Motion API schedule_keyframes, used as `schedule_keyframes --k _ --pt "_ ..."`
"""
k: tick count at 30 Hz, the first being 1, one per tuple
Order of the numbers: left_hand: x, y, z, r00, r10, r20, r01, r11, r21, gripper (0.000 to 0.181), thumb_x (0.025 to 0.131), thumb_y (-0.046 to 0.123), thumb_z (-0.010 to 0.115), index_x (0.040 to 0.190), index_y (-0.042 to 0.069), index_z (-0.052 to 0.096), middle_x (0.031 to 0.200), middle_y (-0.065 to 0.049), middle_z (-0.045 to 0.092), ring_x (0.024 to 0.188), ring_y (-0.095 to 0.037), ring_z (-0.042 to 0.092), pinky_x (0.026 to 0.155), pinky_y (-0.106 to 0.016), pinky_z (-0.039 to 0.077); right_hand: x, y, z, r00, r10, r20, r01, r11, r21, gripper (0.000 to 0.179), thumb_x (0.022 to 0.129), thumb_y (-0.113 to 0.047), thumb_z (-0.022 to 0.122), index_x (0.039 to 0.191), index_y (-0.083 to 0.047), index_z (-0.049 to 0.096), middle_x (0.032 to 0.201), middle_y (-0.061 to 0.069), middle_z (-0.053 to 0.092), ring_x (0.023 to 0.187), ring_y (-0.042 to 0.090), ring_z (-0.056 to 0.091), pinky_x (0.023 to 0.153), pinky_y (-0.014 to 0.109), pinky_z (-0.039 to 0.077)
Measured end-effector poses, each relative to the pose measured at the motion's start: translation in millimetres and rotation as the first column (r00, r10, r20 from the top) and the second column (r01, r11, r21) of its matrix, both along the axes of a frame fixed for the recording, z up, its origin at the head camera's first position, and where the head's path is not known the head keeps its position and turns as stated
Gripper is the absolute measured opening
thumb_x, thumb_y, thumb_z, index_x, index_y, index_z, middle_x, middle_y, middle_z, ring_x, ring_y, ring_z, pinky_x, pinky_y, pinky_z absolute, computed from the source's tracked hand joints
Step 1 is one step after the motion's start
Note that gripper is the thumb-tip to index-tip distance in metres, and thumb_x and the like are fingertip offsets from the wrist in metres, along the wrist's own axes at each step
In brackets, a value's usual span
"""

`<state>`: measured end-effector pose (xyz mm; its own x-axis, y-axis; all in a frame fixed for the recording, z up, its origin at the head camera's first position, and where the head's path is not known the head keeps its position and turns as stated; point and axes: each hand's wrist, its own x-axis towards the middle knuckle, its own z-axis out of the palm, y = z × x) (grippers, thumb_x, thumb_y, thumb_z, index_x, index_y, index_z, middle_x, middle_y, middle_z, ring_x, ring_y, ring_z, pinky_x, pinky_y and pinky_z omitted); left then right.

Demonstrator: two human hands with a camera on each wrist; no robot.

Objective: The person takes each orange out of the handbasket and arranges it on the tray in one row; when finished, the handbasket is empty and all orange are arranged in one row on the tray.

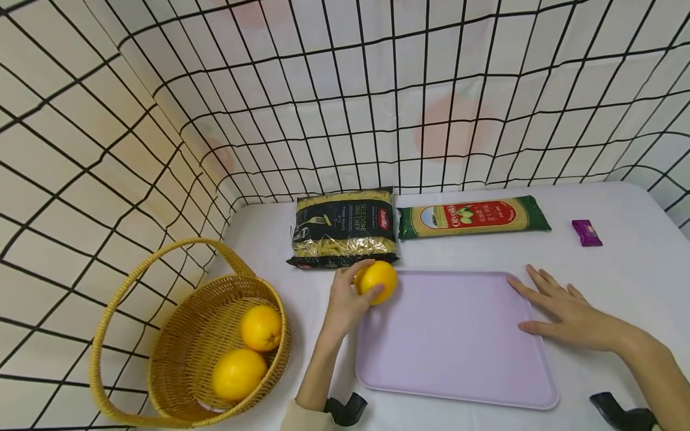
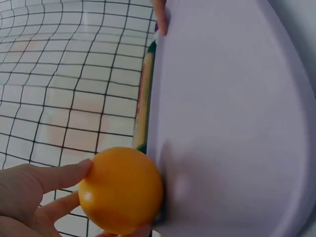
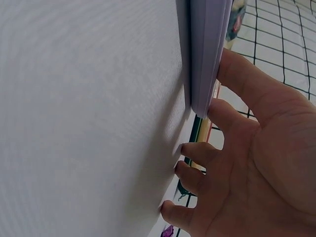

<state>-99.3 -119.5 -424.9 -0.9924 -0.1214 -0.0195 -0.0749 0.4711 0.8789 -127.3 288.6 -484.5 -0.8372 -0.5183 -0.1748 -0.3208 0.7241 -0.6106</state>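
My left hand (image 1: 347, 302) grips an orange (image 1: 380, 280) at the far left corner of a pale purple tray (image 1: 453, 335). In the left wrist view the thumb and fingers curl round the orange (image 2: 121, 190), beside the tray's edge. My right hand (image 1: 571, 314) lies spread at the tray's right side. Its thumb and forefinger touch the rim, and the other fingertips rest on the white cloth, as the right wrist view shows. Two more oranges, one nearer (image 1: 239, 375) and one farther (image 1: 261, 328), lie in a wicker basket (image 1: 178, 335) on the left.
Behind the tray lie a black bag of penne pasta (image 1: 345, 227) and a green-ended spaghetti pack (image 1: 474, 216). A small purple packet (image 1: 586, 233) is at the right. Black wire grid (image 1: 396, 90) stands along the back and sides. The basket's tall handle (image 1: 110, 311) arches up.
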Motion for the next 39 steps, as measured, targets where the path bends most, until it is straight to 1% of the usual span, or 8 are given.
schedule_keyframes --k 6,11,14,17,25,32,36,39 --pt "3.5 -4.3 8.5 0.996 -0.047 0.075 0.048 0.999 -0.009 0.047 0.09 0.01 0.078 0.134 0.016 0.065 0.132 -0.024 0.052 0.125 -0.042 0.053 0.1 -0.062 0.049 -0.1 1 0.3 1.0 0.0 -0.003 0.0 1.0 -0.003 0.091 0.095 -0.04 0.07 0.167 -0.024 0.016 0.168 0.035 -0.001 0.154 0.057 -0.011 0.11 0.082 -0.018" --pt "4.0 -10.5 8.0 0.992 -0.109 0.065 0.11 0.994 -0.012 0.046 0.092 0.008 0.076 0.135 0.016 0.063 0.139 -0.024 0.053 0.126 -0.043 0.054 0.101 -0.063 0.048 -0.2 0 0.7 1.0 -0.001 -0.001 0.001 1.0 0.0 0.091 0.096 -0.04 0.07 0.167 -0.024 0.016 0.168 0.035 -0.001 0.154 0.057 -0.01 0.111 0.081 -0.019" --pt "4.1 -12.3 8.2 0.987 -0.149 0.054 0.151 0.988 -0.032 0.049 0.092 0.008 0.075 0.138 0.018 0.063 0.136 -0.022 0.056 0.121 -0.039 0.053 0.101 -0.06 0.045 -0.5 1 0.4 1.0 -0.001 0.0 0.001 1.0 0.0 0.091 0.096 -0.04 0.07 0.167 -0.023 0.016 0.168 0.035 -0.001 0.154 0.058 -0.011 0.111 0.081 -0.019" --pt "4.1 -12.5 7.7 0.986 -0.162 0.044 0.164 0.986 -0.044 0.05 0.092 0.007 0.075 0.14 0.019 0.064 0.132 -0.022 0.058 0.119 -0.037 0.052 0.101 -0.06 0.044 -0.3 1 0.3 1.0 -0.002 0.0 0.002 1.0 -0.002 0.09 0.096 -0.039 0.07 0.167 -0.024 0.016 0.168 0.036 -0.001 0.154 0.058 -0.01 0.111 0.081 -0.019" --pt "6.0 -9.2 1.9 0.997 -0.082 0.017 0.082 0.997 0.002 0.051 0.092 0.006 0.075 0.14 0.02 0.065 0.132 -0.021 0.059 0.122 -0.041 0.055 0.103 -0.061 0.045 0.6 -1 3.5 1.0 -0.008 0.007 0.008 1.0 0.0 0.091 0.095 -0.039 0.071 0.167 -0.024 0.017 0.168 0.037 0.0 0.154 0.058 -0.01 0.111 0.082 -0.017" --pt "6.1 -6.8 -0.7 0.998 -0.058 0.027 0.058 0.998 0.017 0.05 0.093 0.008 0.075 0.139 0.022 0.064 0.138 -0.021 0.057 0.124 -0.041 0.054 0.105 -0.063 0.043 1.9 -1 3.3 1.0 -0.001 -0.005 0.001 1.0 0.005 0.092 0.096 -0.037 0.07 0.167 -0.028 0.012 0.167 0.037 0.0 0.153 0.059 -0.01 0.111 0.082 -0.017" --pt "6.8 -5.8 -1.7 0.999 -0.043 0.034 0.042 0.999 0.015 0.051 0.091 0.01 0.077 0.139 0.023 0.064 0.137 -0.021 0.057 0.125 -0.042 0.054 0.105 -0.065 0.043 1.9 -1 3.8 1.0 -0.007 0.001 0.007 1.0 -0.002 0.091 0.095 -0.038 0.071 0.167 -0.026 0.016 0.168 0.036 0.0 0.154 0.059 -0.01 0.111 0.081 -0.018" --pt "7.6 -4.3 -1.8 0.999 -0.031 0.021 0.031 0.999 0.023 0.052 0.09 0.01 0.078 0.138 0.021 0.064 0.136 -0.021 0.058 0.126 -0.041 0.053 0.105 -0.064 0.043 1.7 -1 3.9 1.0 -0.008 0.004 0.008 1.0 -0.006 0.09 0.095 -0.039 0.071 0.167 -0.025 0.017 0.168 0.036 -0.001 0.154 0.058 -0.01 0.111 0.081 -0.019"
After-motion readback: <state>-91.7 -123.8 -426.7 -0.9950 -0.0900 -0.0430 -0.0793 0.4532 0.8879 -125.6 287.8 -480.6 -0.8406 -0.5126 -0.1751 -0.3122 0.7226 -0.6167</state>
